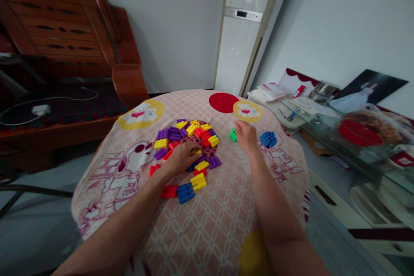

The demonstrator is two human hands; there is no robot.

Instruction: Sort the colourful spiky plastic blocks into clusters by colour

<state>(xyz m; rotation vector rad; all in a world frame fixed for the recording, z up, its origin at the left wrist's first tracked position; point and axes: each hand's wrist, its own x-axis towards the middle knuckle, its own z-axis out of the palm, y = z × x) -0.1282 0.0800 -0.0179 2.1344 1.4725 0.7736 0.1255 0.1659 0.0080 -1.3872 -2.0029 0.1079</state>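
Note:
A pile of plastic building blocks in purple, yellow, red and blue, each like joined tubes, covers the middle of the table. My left hand point(186, 155) reaches into it, fingers bent down beside a yellow block point(196, 152); their tips are partly hidden. Over to the right, my right hand point(245, 135) has its fingers drawn together at a small group of green blocks point(233, 135), touching its right side. Farther right stands a tight cluster of blue blocks point(268, 139). Nearer me lie a loose blue block point(185, 192), a yellow block point(198, 181) and a red block point(169, 192).
A patterned cloth point(223, 224) covers the round table. At right, a glass-topped cabinet point(326, 138) holds papers point(268, 93), a red bowl point(360, 133) and a plastic bag. A wooden bench point(61, 34) stands at left, a tall white air conditioner point(237, 51) behind.

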